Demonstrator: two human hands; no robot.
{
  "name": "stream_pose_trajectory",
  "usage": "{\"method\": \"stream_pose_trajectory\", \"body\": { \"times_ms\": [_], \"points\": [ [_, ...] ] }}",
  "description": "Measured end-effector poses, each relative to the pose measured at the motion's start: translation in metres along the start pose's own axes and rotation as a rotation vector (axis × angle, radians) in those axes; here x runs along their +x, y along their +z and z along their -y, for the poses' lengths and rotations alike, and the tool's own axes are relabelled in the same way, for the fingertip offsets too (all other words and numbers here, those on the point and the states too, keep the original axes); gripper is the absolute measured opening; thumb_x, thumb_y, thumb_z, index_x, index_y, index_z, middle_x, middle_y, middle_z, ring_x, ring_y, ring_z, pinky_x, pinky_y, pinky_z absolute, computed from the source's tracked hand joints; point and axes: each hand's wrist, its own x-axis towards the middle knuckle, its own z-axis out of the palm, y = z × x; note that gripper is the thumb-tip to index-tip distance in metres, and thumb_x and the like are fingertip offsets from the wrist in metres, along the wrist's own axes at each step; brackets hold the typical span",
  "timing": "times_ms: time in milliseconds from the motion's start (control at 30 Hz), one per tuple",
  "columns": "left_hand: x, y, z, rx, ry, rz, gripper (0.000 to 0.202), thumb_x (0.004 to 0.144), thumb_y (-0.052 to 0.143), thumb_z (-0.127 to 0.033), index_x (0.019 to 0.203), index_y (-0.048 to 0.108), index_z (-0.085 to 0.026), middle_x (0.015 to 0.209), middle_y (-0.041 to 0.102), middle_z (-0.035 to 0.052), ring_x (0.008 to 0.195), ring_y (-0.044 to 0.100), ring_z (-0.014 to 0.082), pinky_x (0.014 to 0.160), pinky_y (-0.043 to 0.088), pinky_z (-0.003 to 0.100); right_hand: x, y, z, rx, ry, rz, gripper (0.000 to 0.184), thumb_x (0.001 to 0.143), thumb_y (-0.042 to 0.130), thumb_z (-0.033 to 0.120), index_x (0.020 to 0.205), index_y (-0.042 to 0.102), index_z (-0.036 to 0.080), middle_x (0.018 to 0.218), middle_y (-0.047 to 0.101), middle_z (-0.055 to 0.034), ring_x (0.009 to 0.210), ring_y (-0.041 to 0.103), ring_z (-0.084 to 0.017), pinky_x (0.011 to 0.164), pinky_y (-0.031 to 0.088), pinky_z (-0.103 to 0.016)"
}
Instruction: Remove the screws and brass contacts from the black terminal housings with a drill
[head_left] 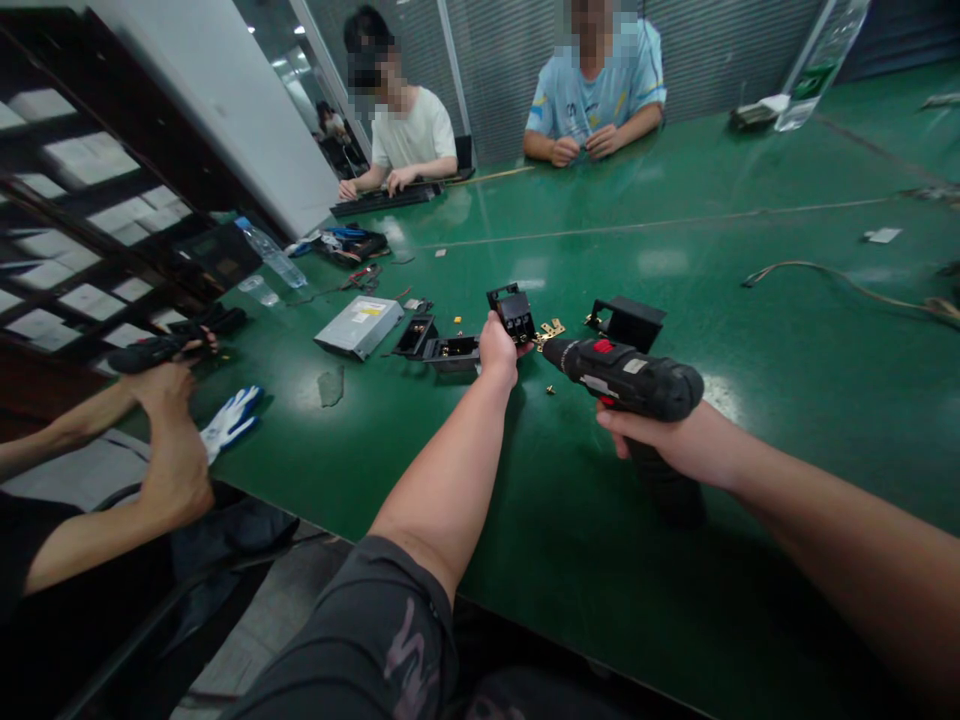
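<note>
My left hand (499,350) grips a small black plastic socket housing (514,315), raised a little above the green table (600,560). My right hand (660,440) is wrapped around the handle of a black cordless drill (622,380). Its chuck end points left, close to the housing and just above a small brass fitting (550,333). Another black housing (628,322) stands on the table beyond the drill. Next to my left hand lies a black socket block (451,353). The drill's tip is hidden behind my left hand.
A silver metal drive box (359,327) and scattered tools lie to the left. A co-worker's hands (169,400) at the left edge are near a black drill (154,352) and a glove (231,421). Two seated people face me across the table. A loose cable (840,280) lies right.
</note>
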Motion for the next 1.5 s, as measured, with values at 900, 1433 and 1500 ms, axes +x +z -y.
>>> {"method": "stream_pose_trajectory", "body": {
  "times_ms": [900, 1433, 1500],
  "points": [
    [0.0004, -0.0001, 0.0002, -0.004, -0.011, 0.005, 0.05, 0.119, 0.047, -0.061, 0.112, 0.078, -0.023, 0.1, 0.079, 0.0088, 0.084, 0.076, 0.0218, 0.071, 0.063, 0.032, 0.0008, 0.0012, 0.0022, -0.019, 0.002, -0.018, 0.025, 0.089, 0.084, 0.048, 0.094, 0.068, 0.029, 0.068, 0.071, 0.0025, 0.057, 0.069, -0.022, 0.061, 0.06, -0.038],
    [0.0008, -0.0012, 0.0008, 0.001, -0.003, 0.028, 0.051, 0.119, 0.045, -0.061, 0.114, 0.078, -0.023, 0.102, 0.08, 0.0108, 0.086, 0.077, 0.0231, 0.069, 0.063, 0.033, 0.0006, 0.0003, -0.0007, -0.003, -0.014, -0.008, 0.022, 0.092, 0.083, 0.045, 0.097, 0.069, 0.029, 0.068, 0.072, 0.0018, 0.057, 0.07, -0.023, 0.061, 0.061, -0.039],
    [0.0023, -0.0018, 0.0019, 0.003, 0.003, 0.033, 0.05, 0.118, 0.045, -0.061, 0.114, 0.077, -0.023, 0.101, 0.079, 0.0098, 0.085, 0.076, 0.0219, 0.067, 0.062, 0.031, 0.0013, 0.0008, -0.002, -0.006, -0.011, -0.009, 0.023, 0.092, 0.083, 0.046, 0.097, 0.069, 0.028, 0.068, 0.072, 0.0017, 0.056, 0.069, -0.022, 0.061, 0.061, -0.039]
  ]
}}
